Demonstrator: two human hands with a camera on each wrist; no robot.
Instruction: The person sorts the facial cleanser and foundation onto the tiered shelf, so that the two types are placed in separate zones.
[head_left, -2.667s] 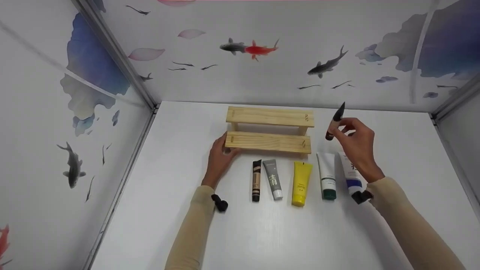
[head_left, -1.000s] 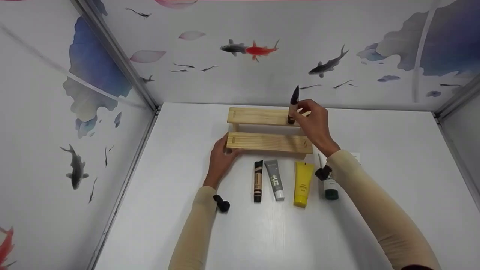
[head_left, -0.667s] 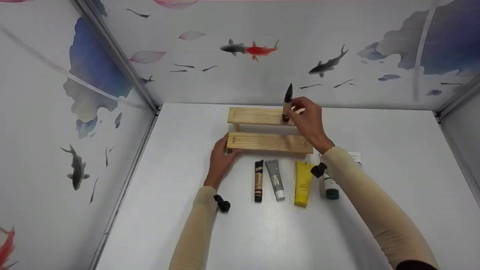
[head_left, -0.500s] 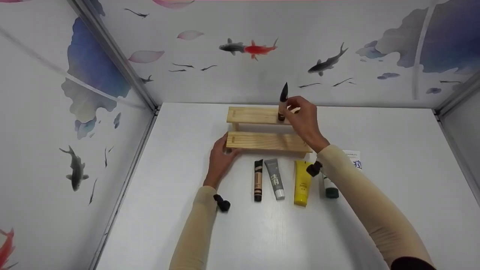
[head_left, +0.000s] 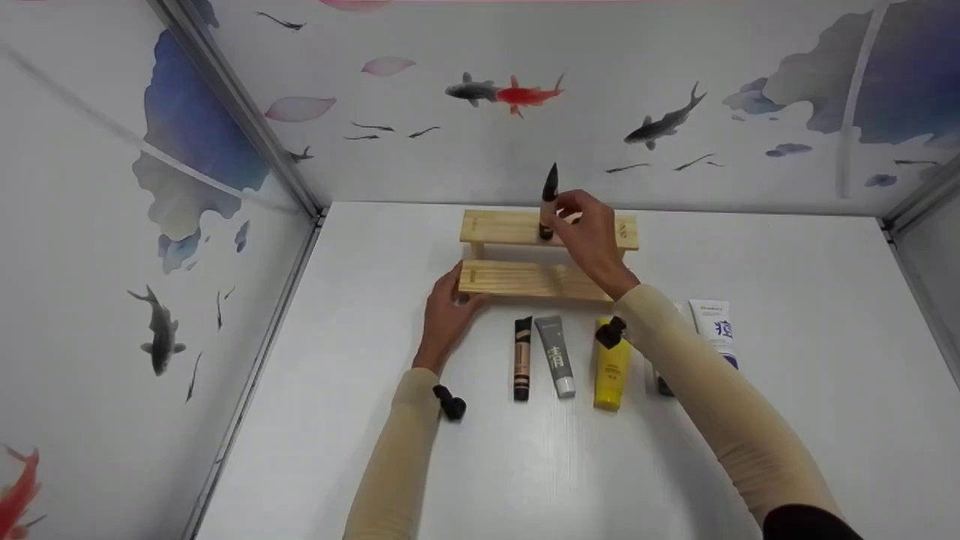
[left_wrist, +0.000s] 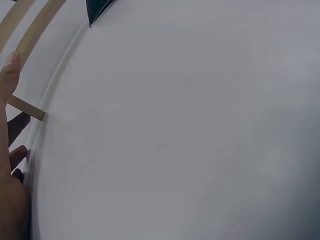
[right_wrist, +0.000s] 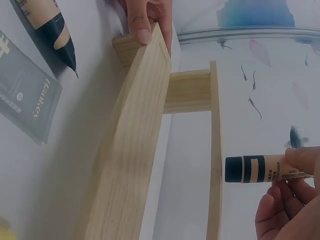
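Note:
My right hand (head_left: 589, 232) pinches a black and tan squeeze tube (head_left: 549, 199), held upright with its cap down over the upper board of a two-step wooden rack (head_left: 510, 277). In the right wrist view the tube's cap (right_wrist: 233, 170) is very close to that board; whether they touch I cannot tell. My left hand (head_left: 446, 319) grips the left end of the rack's lower board, with the thumb on its front side. In the left wrist view only part of this left hand (left_wrist: 12, 190) shows at the edge.
In front of the rack lie a similar black and tan tube (head_left: 522, 360), a grey tube (head_left: 556, 356) and a yellow tube (head_left: 611, 375). A white tube with blue print (head_left: 712, 326) lies to the right. My right sleeve (head_left: 705, 382) mostly hides another tube. Walls stand behind and left.
My right hand has carried the tube from right of the rack to over the upper board, then leftward along it. My left hand keeps its hold on the lower board.

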